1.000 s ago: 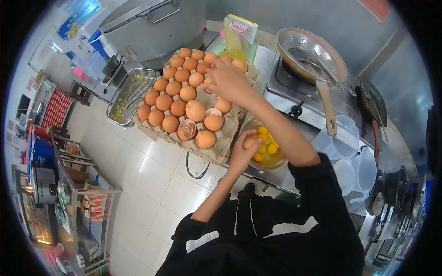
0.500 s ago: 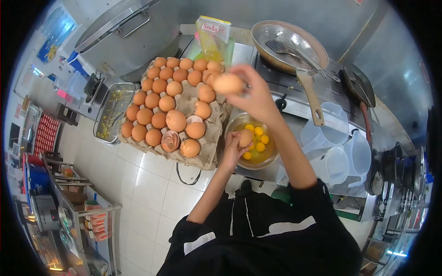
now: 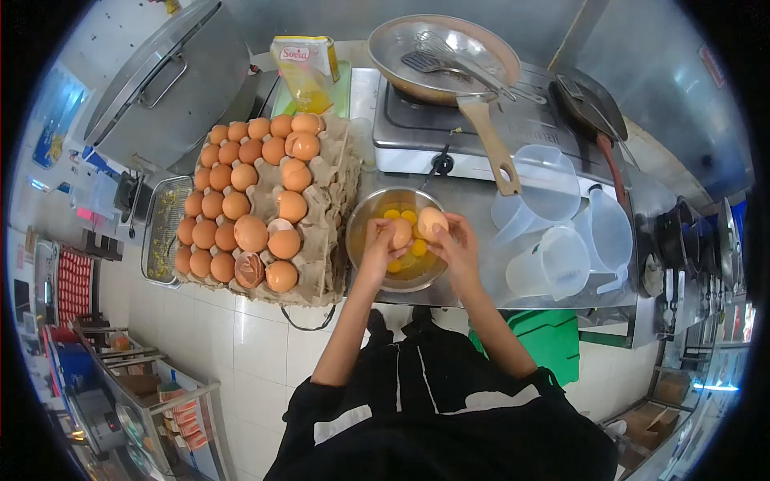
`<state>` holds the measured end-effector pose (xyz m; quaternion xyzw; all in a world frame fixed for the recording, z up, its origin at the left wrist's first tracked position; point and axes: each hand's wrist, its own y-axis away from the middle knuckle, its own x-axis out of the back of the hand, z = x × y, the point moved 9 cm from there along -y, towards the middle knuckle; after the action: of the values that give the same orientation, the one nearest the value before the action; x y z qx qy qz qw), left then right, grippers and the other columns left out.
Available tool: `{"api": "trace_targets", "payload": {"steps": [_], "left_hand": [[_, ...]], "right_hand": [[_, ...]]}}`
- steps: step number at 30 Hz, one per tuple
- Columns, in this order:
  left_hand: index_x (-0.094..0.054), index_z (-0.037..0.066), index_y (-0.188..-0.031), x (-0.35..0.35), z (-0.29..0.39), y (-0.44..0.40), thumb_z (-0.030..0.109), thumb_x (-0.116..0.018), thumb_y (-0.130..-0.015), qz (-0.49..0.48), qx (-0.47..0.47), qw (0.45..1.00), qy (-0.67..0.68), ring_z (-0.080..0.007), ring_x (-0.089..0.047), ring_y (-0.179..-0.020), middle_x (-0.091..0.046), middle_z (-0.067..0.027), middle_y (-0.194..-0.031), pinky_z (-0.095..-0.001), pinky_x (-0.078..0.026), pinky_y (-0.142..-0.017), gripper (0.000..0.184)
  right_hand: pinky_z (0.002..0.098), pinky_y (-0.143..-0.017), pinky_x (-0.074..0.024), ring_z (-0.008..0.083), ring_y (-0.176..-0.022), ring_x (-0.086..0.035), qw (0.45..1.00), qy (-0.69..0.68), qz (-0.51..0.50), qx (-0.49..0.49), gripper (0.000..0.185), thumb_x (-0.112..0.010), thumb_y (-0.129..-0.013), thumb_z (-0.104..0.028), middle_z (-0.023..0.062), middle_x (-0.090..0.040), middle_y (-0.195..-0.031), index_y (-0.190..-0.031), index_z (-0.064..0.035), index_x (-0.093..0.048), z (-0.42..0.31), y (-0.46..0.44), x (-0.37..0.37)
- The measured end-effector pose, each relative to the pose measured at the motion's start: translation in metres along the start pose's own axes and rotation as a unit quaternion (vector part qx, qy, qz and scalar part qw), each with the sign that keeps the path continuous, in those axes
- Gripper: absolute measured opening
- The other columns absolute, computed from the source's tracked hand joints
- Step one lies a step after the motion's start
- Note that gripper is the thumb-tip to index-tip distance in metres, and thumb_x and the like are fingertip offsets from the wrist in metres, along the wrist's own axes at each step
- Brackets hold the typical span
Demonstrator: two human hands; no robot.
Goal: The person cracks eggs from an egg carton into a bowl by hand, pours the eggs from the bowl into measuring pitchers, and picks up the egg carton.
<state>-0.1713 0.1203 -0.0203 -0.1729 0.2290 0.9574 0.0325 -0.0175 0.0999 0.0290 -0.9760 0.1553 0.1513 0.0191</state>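
Above a metal bowl (image 3: pixel 358 258) my left hand (image 3: pixel 374 255) is closed around a brown egg (image 3: pixel 400 233). My right hand (image 3: pixel 457 245) grips another brown egg (image 3: pixel 432 224) close beside it; whether the two eggs touch I cannot tell. Several yolks (image 3: pixel 419 247) lie in clear egg white in the bowl below. To the left, a stacked cardboard egg tray (image 3: pixel 327 212) carries rows of brown eggs. Along its right part sit cracked eggshells (image 3: pixel 249 271), some nested in one another.
Behind the bowl stands a gas stove (image 3: pixel 405 132) bearing a frying pan (image 3: pixel 383 68) with a wooden handle jutting forward. Clear plastic jugs (image 3: pixel 553 264) crowd the counter at right. A large pot (image 3: pixel 164 100) and a wire basket (image 3: pixel 156 232) are at left.
My right hand has come down from over the tray with its egg, to beside my left hand. The camera view has shifted. My left hand still holds its egg over the bowl.
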Motion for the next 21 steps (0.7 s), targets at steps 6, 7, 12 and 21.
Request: {"api": "trace_targets", "payload": {"steps": [6,7,12,21], "left_hand": [[-0.057,0.005,-0.106,-0.021,0.018,-0.002,0.022,-0.063,-0.079,-0.131,-0.073,0.968,-0.203,-0.0096,-0.056,-0.067,-0.057,-0.0016,-0.074,-0.0215,-0.043,-0.059,0.033],[-0.057,0.005,-0.106,-0.02,0.018,-0.003,0.022,-0.063,-0.079,-0.13,-0.073,0.968,-0.204,-0.0096,-0.056,-0.067,-0.057,-0.0016,-0.074,-0.0215,-0.043,-0.059,0.033],[-0.061,-0.002,-0.104,-0.014,0.029,-0.002,0.012,-0.067,-0.074,-0.085,-0.149,0.933,-0.317,-0.0066,-0.057,-0.067,-0.063,-0.0044,-0.077,-0.0193,-0.046,-0.062,0.034],[-0.066,0.008,-0.099,-0.003,0.05,0.005,0.023,-0.069,-0.063,-0.003,-0.201,0.894,-0.401,-0.0242,-0.065,-0.074,-0.065,-0.0158,-0.082,-0.031,-0.049,-0.069,0.039]], "right_hand": [[0.0164,-0.058,-0.043,0.0082,-0.068,-0.06,0.961,-0.022,-0.135,-0.242,0.029,-0.054,-0.088,-0.028,0.0028,-0.06,-0.088,-0.108,-0.0075,-0.052,0.037,-0.004,-0.004],[0.0166,-0.058,-0.0434,0.0079,-0.067,-0.06,0.959,0.019,-0.153,-0.236,0.029,-0.056,-0.086,-0.026,0.0025,-0.06,-0.088,-0.108,-0.0077,-0.052,0.036,-0.006,-0.006],[0.0183,-0.058,-0.0451,0.0078,-0.069,-0.06,0.951,0.16,-0.209,-0.16,0.037,-0.063,-0.079,-0.016,0.0038,-0.061,-0.093,-0.113,-0.005,-0.054,0.025,-0.009,-0.017],[0.0266,-0.067,-0.0485,0.012,-0.077,-0.06,0.924,0.252,-0.288,-0.022,0.051,-0.062,-0.069,-0.003,0.0065,-0.06,-0.102,-0.119,-0.0129,-0.056,0.035,-0.017,-0.019]]}}
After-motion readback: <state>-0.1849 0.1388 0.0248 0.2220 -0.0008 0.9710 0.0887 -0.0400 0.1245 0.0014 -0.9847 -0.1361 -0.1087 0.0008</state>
